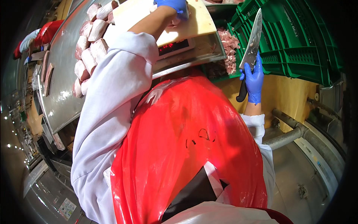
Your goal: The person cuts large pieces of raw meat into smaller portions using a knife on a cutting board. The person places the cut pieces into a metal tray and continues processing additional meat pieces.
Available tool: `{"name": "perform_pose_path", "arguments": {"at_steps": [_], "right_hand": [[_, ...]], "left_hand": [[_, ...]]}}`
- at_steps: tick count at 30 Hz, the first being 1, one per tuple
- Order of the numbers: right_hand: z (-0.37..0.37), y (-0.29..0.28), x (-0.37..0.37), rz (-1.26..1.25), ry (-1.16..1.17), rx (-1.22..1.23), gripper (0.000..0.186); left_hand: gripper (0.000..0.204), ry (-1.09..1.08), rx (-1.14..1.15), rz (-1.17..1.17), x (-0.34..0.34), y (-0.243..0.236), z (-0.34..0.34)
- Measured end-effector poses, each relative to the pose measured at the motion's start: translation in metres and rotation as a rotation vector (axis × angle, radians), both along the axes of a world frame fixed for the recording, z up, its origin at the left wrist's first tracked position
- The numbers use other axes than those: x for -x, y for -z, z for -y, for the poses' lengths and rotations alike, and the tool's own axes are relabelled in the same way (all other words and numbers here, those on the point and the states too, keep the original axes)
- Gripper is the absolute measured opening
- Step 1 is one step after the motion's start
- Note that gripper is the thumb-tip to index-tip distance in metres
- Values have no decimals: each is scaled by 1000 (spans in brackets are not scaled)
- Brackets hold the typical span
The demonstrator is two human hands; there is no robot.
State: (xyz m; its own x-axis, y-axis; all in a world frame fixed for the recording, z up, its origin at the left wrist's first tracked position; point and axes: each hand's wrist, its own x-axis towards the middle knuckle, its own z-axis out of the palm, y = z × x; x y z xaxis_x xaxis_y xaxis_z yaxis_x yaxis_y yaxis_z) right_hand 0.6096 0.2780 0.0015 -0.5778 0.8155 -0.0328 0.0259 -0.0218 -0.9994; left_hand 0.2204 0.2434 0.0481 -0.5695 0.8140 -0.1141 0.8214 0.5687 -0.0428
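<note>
My right hand (254, 83), in a blue glove, is closed round a knife (252, 43) at the right, thumb and a finger up against the base of the blade. The blade points up and away, with bits of meat stuck to it; the black handle hangs below my hand. My left hand (174, 6), also gloved in blue, is over the pale cutting board (199, 24) at the top edge. A little meat (173, 23) shows beside and below it. The left fingers are mostly hidden, so their grip cannot be made out.
Several pale meat pieces (98, 30) lie on the metal table (69, 106) at left. A scale with a red display (173, 47) sits under the board. Cut meat (228, 46) fills a green crate; another green crate (287, 48) stands tilted at right. Another person's red-clad arm (48, 33) shows far left.
</note>
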Motion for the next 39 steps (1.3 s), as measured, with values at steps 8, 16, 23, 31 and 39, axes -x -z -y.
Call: {"name": "perform_pose_path", "arguments": {"at_steps": [8, 16, 23, 31, 39], "right_hand": [[3, 11, 4, 44, 2, 46, 67], [-9, 11, 43, 52, -116, 28, 59], [-9, 9, 111, 54, -249, -124, 58], [0, -8, 247, -115, -429, -20, 56], [27, -15, 251, 100, -463, -551, 60]], "left_hand": [[29, 460, -220, 346, 29, -47, 45], [110, 561, -434, 177, 92, -5, 199], [57, -179, -989, 104, 30, 49, 237], [26, -372, -928, 73, -49, 64, 171], [13, -404, -954, 111, -50, 75, 184]]}}
